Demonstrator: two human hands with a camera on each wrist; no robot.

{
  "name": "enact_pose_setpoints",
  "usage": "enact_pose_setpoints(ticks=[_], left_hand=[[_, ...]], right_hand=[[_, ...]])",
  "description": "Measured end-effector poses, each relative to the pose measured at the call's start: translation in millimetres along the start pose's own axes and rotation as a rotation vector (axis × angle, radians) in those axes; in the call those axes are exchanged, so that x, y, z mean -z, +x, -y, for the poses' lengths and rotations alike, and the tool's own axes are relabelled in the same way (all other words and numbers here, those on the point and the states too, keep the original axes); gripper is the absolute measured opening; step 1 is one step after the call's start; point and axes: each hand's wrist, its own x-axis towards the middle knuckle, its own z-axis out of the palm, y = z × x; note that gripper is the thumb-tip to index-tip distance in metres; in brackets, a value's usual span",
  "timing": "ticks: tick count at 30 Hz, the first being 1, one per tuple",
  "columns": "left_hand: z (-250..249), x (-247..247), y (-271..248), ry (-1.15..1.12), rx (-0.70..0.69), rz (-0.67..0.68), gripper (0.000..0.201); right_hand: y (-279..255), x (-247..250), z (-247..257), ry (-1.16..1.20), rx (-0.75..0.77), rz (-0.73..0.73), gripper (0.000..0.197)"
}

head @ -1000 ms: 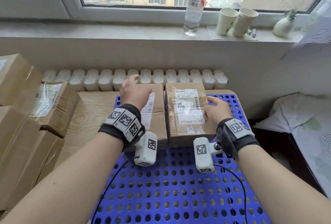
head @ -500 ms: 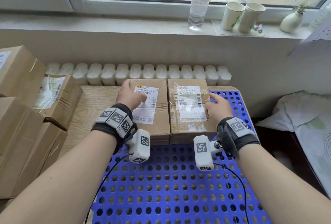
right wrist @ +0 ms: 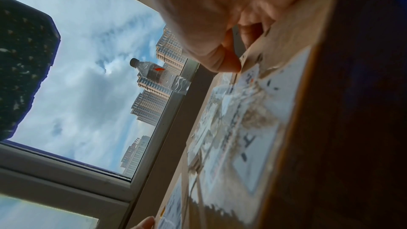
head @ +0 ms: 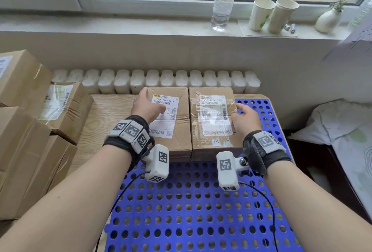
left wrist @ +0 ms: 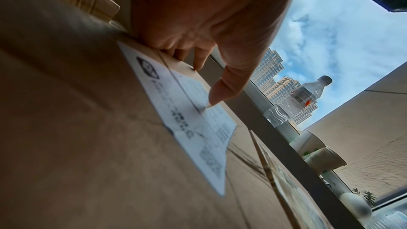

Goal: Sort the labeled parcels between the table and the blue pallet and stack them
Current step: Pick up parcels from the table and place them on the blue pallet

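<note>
Two brown labeled parcels lie side by side at the far end of the blue pallet [head: 191, 211]. My left hand [head: 147, 106] grips the left parcel [head: 179, 131] at its left edge. The thumb [left wrist: 229, 83] presses on its white label [left wrist: 187, 128] and the fingers curl over the side. My right hand [head: 245, 118] grips the right parcel [head: 213, 143] at its right edge, thumb [right wrist: 215, 58] on the taped top by the label and fingers down the side. The two parcels touch along their long sides.
Several more parcels [head: 24, 141] are stacked at the left on the wooden table [head: 108, 114]. A radiator [head: 157, 80] runs behind the pallet. The windowsill holds a bottle [head: 221, 6], two paper cups [head: 271, 16] and a vase [head: 328, 20]. Bedding [head: 342, 131] lies at the right.
My left hand has slid from the left parcel's far-left corner back along its left edge, uncovering the label. The right hand has stayed on the right parcel's edge.
</note>
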Motion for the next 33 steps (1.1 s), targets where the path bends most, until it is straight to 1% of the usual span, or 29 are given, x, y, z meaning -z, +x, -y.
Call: enact_pose_setpoints(ticks=[11,13,16,19,22,25,28,33], left_hand=[[-1.2,-0.2,-0.6,0.017,-0.009,0.012,0.084],[-4.2,1.1,-4.1,0.029,-0.014,0.006,0.086],[-10.9,6.0,-11.2,0.035,-0.045,-0.048,0.088],[-21.7,16.8,-23.5,0.049,-0.105,-0.084,0.075],[-29.2,25.5,-33.6,0.038,-0.148,-0.066,0.064],[-35.9,33.9,-53.8,0.016,-0.196,-0.017,0.054],[-39.0,41.0,-75.8,0.006,-0.227,0.016,0.047],[-38.8,50.8,-115.4,0.003,-0.263,0.01,0.036]], right_hand=[[-4.9,2.0,2.4,-0.07,-0.002,-0.011,0.041],[-8.6,3.1,6.7,-0.084,-0.01,0.007,0.044],[-16.5,7.2,14.5,-0.066,-0.008,0.041,0.055],[-27.8,13.3,24.2,-0.087,0.043,0.039,0.06],[-41.4,16.6,34.8,-0.122,0.117,0.037,0.059],[-56.4,19.4,45.9,-0.178,0.185,0.057,0.059],[-74.6,23.5,53.8,-0.232,0.245,0.091,0.057],[-110.7,31.5,58.0,-0.233,0.312,0.143,0.048]])
